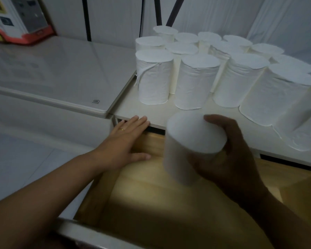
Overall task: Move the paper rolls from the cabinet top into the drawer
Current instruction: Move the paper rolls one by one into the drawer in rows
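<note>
Over the open drawer (169, 203), item one: a paper roll (192, 146) is hanging tilted, one flat end facing up and toward the viewer, clear of the wood below. The right hand (228, 155) is gripping it round the side, with the thumb hooking over the upper rim and the fingers curling underneath. That wide hold is probably suiting a soft, fat cylinder that a pinch would crush.

The drawer, in pale wood, is standing pulled well out and showing no rolls in its visible part, so the job is likely only beginning.

Item two: the left hand (126, 141) is lying flat with straight fingers, holding nothing, at the drawer's left rear corner. Its fingertips are reaching the front edge of the worktop (147, 112). It is probably steadying the drawer, though whether it is pressing cannot be told. A ring (121, 129) is showing on one finger.

Item three: the standing rolls (196, 81), a dozen or so, are crowding the worktop on end and touching one another, presumably packed upright to save room. A sideways roll (298, 126) is lying at the right, against the group.

Outward: a glass-topped lid (61, 72) is sitting just beside the worktop on the left, and a red-and-white toy (16, 18) is standing at its far corner.
</note>
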The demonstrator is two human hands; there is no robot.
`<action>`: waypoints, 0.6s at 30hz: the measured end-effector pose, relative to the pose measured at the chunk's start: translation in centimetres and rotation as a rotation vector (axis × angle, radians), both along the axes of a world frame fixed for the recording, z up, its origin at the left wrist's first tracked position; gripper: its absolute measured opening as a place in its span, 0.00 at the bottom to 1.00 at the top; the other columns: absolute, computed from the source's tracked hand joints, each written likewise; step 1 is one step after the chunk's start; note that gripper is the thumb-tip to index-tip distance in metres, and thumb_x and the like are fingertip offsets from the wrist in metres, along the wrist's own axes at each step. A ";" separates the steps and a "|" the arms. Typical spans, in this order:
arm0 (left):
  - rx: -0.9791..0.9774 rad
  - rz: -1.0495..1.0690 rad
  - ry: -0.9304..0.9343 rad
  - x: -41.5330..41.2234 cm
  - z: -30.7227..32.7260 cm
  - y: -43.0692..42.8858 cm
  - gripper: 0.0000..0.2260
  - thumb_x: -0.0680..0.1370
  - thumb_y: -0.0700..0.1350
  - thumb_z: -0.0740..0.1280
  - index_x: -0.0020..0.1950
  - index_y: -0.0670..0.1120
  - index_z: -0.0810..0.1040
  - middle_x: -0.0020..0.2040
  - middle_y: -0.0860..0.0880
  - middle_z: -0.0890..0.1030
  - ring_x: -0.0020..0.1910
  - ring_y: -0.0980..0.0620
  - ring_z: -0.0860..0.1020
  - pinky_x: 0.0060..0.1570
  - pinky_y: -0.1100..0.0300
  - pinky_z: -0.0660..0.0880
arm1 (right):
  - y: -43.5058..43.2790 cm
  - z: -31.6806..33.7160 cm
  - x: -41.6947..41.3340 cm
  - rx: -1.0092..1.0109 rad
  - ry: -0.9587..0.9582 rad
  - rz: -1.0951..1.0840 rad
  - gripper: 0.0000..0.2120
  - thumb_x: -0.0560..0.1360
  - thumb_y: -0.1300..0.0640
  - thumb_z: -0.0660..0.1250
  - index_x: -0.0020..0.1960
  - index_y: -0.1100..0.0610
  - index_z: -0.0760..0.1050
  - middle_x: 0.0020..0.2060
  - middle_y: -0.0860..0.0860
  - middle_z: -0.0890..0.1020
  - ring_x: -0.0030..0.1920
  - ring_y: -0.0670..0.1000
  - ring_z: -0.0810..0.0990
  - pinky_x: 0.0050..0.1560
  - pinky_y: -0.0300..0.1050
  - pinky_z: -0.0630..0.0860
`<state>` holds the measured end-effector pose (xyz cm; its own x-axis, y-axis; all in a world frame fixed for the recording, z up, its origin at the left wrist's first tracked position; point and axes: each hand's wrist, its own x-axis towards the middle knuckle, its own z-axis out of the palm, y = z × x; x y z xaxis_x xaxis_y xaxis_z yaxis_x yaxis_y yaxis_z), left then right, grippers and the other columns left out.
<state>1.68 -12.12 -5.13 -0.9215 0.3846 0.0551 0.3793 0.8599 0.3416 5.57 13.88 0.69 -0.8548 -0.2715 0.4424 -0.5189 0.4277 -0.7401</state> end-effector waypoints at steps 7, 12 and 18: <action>-0.042 -0.006 -0.017 0.5 -0.1 -1.0 0.45 0.68 0.70 0.62 0.77 0.57 0.43 0.76 0.60 0.41 0.74 0.63 0.36 0.71 0.57 0.35 | -1.2 -7.8 -0.5 0.177 -0.259 0.137 0.37 0.61 0.57 0.79 0.62 0.48 0.62 0.58 0.34 0.65 0.57 0.38 0.69 0.49 0.26 0.72; -0.048 0.005 -0.002 0.6 -0.3 -0.8 0.45 0.67 0.72 0.59 0.77 0.56 0.43 0.76 0.60 0.41 0.74 0.62 0.37 0.73 0.54 0.37 | -1.1 -9.6 -2.6 0.056 -0.348 0.128 0.38 0.61 0.60 0.79 0.66 0.51 0.64 0.61 0.44 0.71 0.60 0.45 0.72 0.54 0.38 0.77; -0.046 0.004 0.011 0.7 -0.7 -0.9 0.45 0.67 0.72 0.57 0.77 0.56 0.43 0.76 0.60 0.40 0.74 0.61 0.36 0.72 0.55 0.36 | -0.5 -10.2 -2.9 0.048 -0.474 0.165 0.39 0.64 0.63 0.77 0.69 0.50 0.61 0.63 0.42 0.69 0.63 0.46 0.71 0.58 0.37 0.75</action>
<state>2.38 -13.04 -5.78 -0.9225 0.3832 0.0472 0.3792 0.8761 0.2978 2.66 13.36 -9.56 -0.9026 -0.4305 -0.0006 -0.1936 0.4073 -0.8925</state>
